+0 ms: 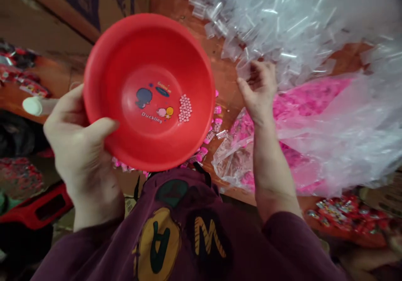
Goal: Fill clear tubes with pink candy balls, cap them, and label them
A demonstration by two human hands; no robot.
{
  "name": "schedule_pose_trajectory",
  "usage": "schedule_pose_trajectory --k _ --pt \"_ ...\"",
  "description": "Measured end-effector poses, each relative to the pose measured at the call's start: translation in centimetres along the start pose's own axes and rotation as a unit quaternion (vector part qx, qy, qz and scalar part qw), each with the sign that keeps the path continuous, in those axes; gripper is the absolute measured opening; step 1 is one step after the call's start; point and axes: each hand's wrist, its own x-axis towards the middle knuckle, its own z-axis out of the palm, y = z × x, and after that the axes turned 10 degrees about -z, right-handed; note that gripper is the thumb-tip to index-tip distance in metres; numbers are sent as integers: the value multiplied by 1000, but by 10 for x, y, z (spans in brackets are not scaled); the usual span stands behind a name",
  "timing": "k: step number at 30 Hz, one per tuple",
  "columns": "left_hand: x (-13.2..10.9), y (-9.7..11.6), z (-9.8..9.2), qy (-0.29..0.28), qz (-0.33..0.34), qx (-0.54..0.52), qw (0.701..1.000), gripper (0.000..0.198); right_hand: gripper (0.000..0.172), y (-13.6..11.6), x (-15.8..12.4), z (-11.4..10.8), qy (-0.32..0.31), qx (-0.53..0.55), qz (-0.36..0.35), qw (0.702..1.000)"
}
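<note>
My left hand (80,147) grips the near-left rim of a red plastic bowl (125,55), thumb over the edge. The bowl is tilted towards me and holds a small cluster of pale pink beads (185,107) beside a cartoon print marked "Duckling". My right hand (260,89) reaches into a heap of small clear plastic tubes (282,21) on the wooden table (226,76); its fingers are curled at the edge of the heap, and what they hold, if anything, is hidden.
A clear bag of pink pieces (301,105) lies right of my hand. Small filled pink tubes (213,130) sit under the bowl's edge. Cardboard boxes (78,9) stand at the back left. Red packets (345,214) lie at the lower right.
</note>
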Motion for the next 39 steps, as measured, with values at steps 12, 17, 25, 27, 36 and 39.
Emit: schedule_pose_trajectory --k 12,17,25,27,36,39 --pt "-36 26 -29 -156 14 -7 988 62 50 -135 -19 52 -338 -22 -205 918" --pt "-39 13 -43 -199 46 -1 979 60 33 -152 -77 61 -400 21 -202 894" --pt "-22 -17 -42 -192 62 14 979 66 36 -206 -149 73 -374 207 -99 898" --pt "-19 -23 -45 -215 73 -16 974 64 41 -216 -153 69 -304 227 -62 923" --pt "-33 -20 -31 -211 33 -137 967 63 50 -241 -163 59 -54 172 21 983" --pt "-34 -23 -24 -197 55 -169 964 62 46 -245 -165 53 -23 133 19 991"
